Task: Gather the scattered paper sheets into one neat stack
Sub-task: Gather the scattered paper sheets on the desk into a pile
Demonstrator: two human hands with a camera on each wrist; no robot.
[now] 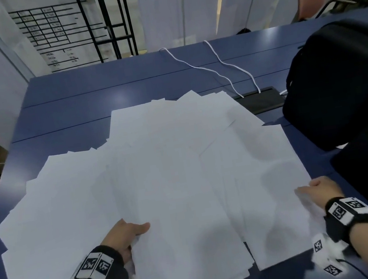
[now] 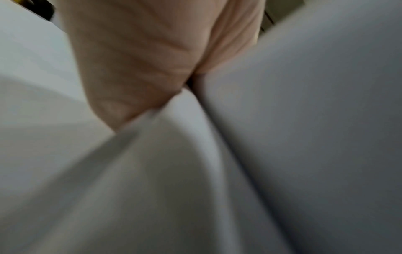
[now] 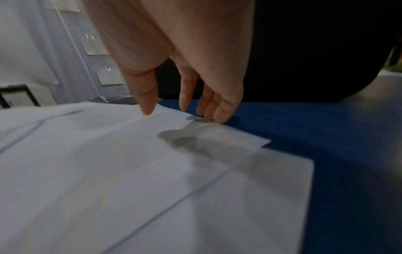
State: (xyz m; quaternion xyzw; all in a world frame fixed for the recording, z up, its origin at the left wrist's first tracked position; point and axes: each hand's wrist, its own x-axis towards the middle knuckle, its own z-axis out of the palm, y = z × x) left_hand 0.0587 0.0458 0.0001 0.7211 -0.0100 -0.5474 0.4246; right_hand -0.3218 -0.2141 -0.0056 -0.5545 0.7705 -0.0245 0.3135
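Two hands at the paper sheets (image 1: 160,179).
Left hand (image 1: 126,235) pinches sheets at their near edge; right hand (image 1: 319,192), fingers (image 3: 219,111) extended, touches their right edge.

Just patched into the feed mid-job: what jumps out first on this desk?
A wide, messy spread of white paper sheets covers most of the blue table. The left hand holds part of the pile at its near edge, thumb on top, while the right hand touches the sheets' right edge with straight fingers. A black bag sits at the right, with white cables trailing behind the paper.
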